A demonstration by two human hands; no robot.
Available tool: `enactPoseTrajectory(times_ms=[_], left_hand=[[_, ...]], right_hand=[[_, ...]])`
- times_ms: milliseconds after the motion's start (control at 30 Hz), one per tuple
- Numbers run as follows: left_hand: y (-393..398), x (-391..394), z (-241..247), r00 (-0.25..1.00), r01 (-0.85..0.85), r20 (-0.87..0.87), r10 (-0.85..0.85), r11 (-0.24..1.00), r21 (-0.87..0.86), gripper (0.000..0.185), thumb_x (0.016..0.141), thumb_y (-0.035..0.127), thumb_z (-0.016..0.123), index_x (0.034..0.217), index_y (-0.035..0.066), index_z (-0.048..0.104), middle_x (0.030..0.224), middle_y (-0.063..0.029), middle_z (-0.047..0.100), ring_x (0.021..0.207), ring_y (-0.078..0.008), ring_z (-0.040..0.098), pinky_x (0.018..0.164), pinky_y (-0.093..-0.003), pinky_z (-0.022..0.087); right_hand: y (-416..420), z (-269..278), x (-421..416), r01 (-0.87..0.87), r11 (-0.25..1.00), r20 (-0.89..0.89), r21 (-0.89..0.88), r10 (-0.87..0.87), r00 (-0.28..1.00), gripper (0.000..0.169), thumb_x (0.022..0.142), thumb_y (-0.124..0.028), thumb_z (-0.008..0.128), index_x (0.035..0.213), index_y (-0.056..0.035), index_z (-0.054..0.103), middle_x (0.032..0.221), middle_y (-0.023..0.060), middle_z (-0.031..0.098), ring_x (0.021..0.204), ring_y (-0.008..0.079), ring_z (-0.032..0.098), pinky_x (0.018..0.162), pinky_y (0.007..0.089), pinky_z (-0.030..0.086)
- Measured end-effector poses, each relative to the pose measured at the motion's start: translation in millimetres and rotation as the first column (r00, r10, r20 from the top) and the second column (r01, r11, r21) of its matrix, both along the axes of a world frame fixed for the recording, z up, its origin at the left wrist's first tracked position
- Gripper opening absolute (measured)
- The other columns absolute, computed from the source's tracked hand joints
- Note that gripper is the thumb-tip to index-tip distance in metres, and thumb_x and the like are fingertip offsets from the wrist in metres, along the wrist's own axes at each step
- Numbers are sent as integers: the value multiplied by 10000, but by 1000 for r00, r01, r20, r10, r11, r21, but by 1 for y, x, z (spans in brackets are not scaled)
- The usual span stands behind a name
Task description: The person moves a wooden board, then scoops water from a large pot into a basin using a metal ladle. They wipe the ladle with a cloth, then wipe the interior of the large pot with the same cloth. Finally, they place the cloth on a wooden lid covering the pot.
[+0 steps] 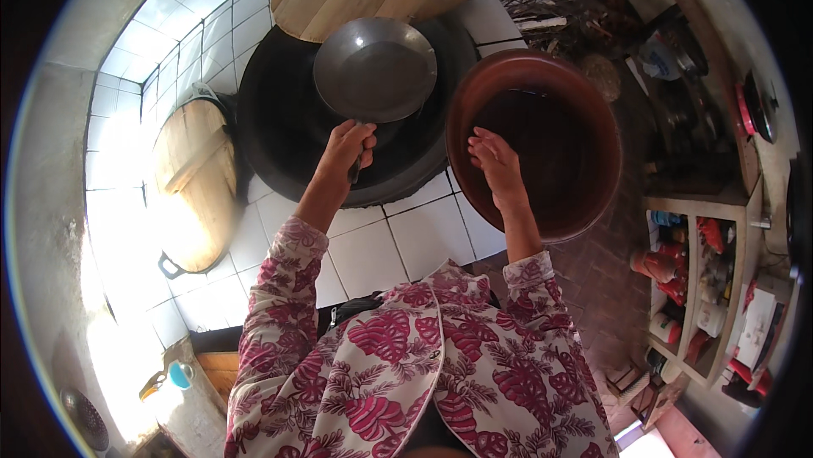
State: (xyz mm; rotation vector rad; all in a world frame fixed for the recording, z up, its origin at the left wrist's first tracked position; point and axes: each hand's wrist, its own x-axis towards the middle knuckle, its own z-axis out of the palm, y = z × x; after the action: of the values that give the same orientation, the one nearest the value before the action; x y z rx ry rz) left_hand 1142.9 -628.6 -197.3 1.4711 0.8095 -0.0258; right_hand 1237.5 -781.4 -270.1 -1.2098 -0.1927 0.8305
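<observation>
My left hand (351,148) grips the short handle of a shallow, round metal pan (376,70). The pan is held over a large black wok (286,134) set into a white-tiled stove top (419,219), and it hides part of the wok. My right hand (497,162) appears over the left side of a large reddish-brown basin (611,134), its fingers loosely bent and holding nothing. The basin's inside is dark, with a small glint on what may be liquid. A round plank lid (356,0) with a wooden crossbar leans behind the wok.
Another wooden lid (190,204) covers a pot at the left, its loop handle sticking out towards me. Brushwood (559,13) is heaped beyond the basin. Shelves (689,286) with jars and bottles stand at the right above a brick floor (603,293).
</observation>
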Motion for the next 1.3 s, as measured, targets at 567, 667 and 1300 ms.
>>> enactPoseTrajectory(times_ms=[567,667,1300], left_hand=[[17,-46,-2,974,26,170,-151,817,576,169,804,116,563,759,5,444,542,-79,449,443,-157,463,407,-309,346],[48,-52,-27,988,-151,79,136,960,237,116,844,134,505,819,20,512,584,0,470,412,-89,380,366,-234,292],[293,-142,-161,603,262,-619,504,608,750,276,803,181,441,994,3,527,1019,-245,585,985,-399,553,821,-472,450]], right_hand=[[8,-20,-37,-55,995,162,-89,68,984,189,854,-110,517,967,31,575,858,84,626,774,114,586,703,236,472],[4,-19,-37,-37,995,136,-91,49,990,186,844,-104,526,967,24,582,850,85,631,768,111,591,701,235,474],[14,-15,-20,69,979,73,-191,-56,996,168,885,-62,491,1015,26,550,929,73,590,851,114,559,775,238,470]])
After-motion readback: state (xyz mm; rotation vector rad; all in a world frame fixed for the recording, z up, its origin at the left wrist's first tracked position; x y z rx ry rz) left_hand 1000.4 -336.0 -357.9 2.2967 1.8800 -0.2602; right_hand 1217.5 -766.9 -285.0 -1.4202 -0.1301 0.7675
